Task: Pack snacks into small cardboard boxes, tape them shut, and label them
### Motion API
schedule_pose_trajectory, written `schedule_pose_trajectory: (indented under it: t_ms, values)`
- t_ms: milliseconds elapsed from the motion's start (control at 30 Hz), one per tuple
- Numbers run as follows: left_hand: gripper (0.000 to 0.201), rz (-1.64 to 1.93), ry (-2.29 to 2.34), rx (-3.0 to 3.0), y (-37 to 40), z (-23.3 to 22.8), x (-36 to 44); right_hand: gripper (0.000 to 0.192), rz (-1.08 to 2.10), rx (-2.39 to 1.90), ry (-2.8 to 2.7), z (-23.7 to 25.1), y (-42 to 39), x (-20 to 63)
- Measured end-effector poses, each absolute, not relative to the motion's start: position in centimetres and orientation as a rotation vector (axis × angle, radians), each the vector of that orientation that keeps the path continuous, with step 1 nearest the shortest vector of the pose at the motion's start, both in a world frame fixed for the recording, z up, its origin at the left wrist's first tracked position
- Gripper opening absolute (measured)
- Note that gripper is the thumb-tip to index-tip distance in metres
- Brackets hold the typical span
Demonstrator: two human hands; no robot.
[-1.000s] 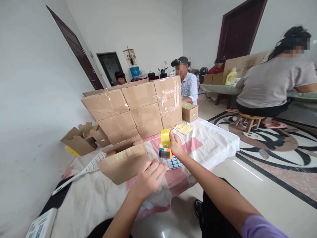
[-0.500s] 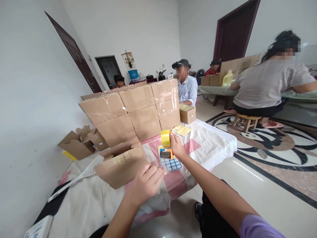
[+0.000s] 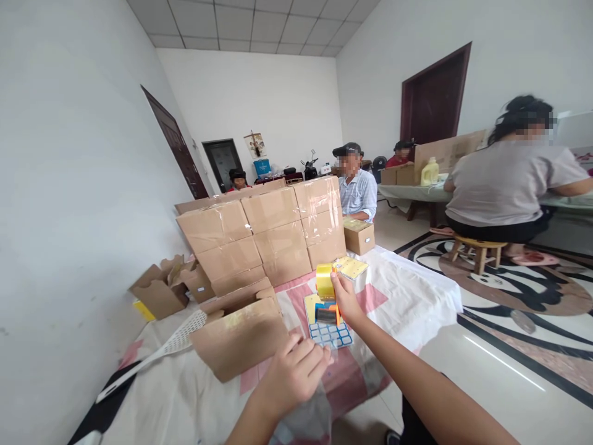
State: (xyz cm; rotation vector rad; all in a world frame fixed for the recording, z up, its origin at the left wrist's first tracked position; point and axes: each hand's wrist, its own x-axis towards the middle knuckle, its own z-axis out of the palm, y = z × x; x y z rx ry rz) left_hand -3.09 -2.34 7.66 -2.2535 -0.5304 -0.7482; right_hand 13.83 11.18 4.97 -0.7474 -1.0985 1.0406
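My right hand (image 3: 348,301) is wrapped round an orange tape dispenser (image 3: 339,315) carrying a roll of yellowish tape (image 3: 325,281). It is held over a blue-and-yellow sheet (image 3: 330,335) printed with rounded squares. Closer to me, my left hand (image 3: 301,371) is closed, thumb and fingertips pressed together. What it pinches, if anything, is too small to make out. Just left of that hand sits a cardboard box (image 3: 238,337) with its top open. A second yellow card (image 3: 351,268) lies beyond the dispenser.
Stacked, taped cartons (image 3: 273,232) form a wall across the table. Right of them stands a small box (image 3: 359,236); opened boxes (image 3: 160,290) are at left. A white perforated fly swatter (image 3: 180,334) lies on the cloth (image 3: 407,284). A person (image 3: 359,191) sits behind; others sit farther away.
The view has tilted up, so the ceiling shows and the table sits lower and farther right. Both hands keep nearly the same pose, the dispenser still in my right hand.
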Motion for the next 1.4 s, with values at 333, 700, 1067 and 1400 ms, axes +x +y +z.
schedule_pose_trajectory:
  t_ms: [333,700,1067,1400]
  values:
    - [0.007,-0.781,-0.519,-2.246,-2.3,7.9,-2.4,0.036,1.037,-0.749,-1.221,4.4,11.6,14.3]
    - [0.008,-0.824,-0.585,-2.243,-2.0,6.9,-2.2,0.027,1.095,-0.704,-1.184,4.6,11.0,14.2]
    - [0.011,-0.909,-0.591,-2.241,-1.7,6.7,-1.8,0.027,1.128,-0.649,-1.132,5.2,10.9,14.4]
    - [0.027,-1.027,-0.856,-2.277,-1.2,5.4,-1.6,0.031,1.132,-0.669,-1.104,5.4,10.7,14.5]
